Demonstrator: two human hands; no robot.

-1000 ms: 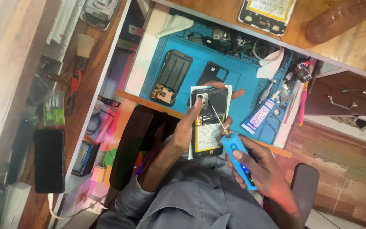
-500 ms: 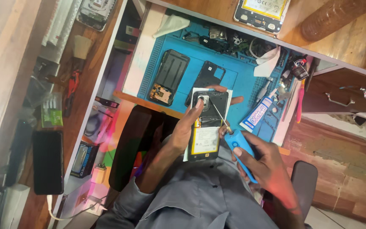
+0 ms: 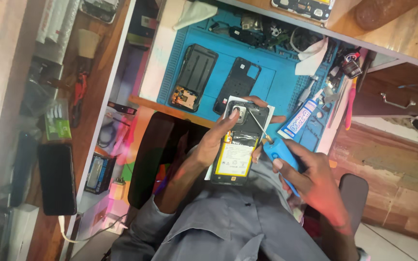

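My left hand (image 3: 218,137) grips an opened phone (image 3: 240,145) with its back off, yellow battery showing, thumb on the camera module near the top. My right hand (image 3: 310,181) holds a blue-handled screwdriver (image 3: 276,152) whose thin shaft reaches up to the phone's upper right corner. The phone is held over my lap at the front edge of a blue work mat (image 3: 276,82).
On the mat lie a phone frame with circuit parts (image 3: 194,77), a black back cover (image 3: 240,82), a glue tube (image 3: 300,123), white cloths and small tools. A black phone (image 3: 56,179) rests on the wooden shelf at left. Drawers (image 3: 402,94) stand at right.
The view has shifted slightly. Both hands stay on the phone and screwdriver, with the screwdriver tip kept at the phone's upper part.
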